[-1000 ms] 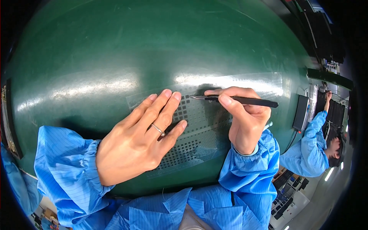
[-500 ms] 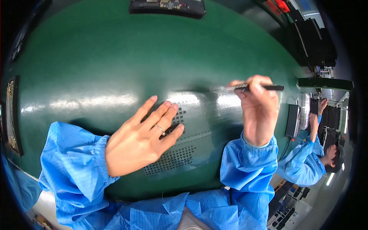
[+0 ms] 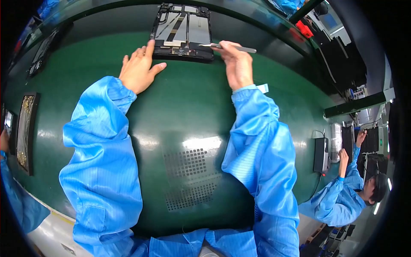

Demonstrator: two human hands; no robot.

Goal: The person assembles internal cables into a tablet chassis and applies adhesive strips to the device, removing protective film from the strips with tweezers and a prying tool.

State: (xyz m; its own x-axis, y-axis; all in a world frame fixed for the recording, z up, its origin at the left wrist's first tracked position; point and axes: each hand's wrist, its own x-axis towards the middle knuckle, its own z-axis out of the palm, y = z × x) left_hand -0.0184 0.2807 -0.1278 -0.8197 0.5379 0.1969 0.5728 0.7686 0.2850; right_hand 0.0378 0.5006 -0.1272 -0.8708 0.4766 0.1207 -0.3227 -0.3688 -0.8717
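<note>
At the far side of the bench lies an opened tablet [image 3: 195,28], its black frame, grey inner panel and ribbon cables exposed. My left hand [image 3: 139,70] reaches to its near left corner, fingers stretched out and holding nothing, with the index fingertip at the frame's edge. My right hand [image 3: 237,66] pinches slim tweezers [image 3: 246,49], whose pale tip points left over the tablet's near right part. Closer to me, a clear sheet with rows of small black squares [image 3: 186,162] lies flat on the green mat [image 3: 171,107].
A dark tray of thin strips [image 3: 28,132] stands at the left edge, with another dark device [image 3: 43,53] beyond it. A black box with a cable [image 3: 321,154] sits at the right. A green rail [image 3: 355,105] juts in there. A co-worker in blue [image 3: 334,201] sits farther right.
Both hands have moved away from the sheet of black squares, forward to the tablet. The tweezers have gone along in my right hand. More of the tablet and the whole sheet now show.
</note>
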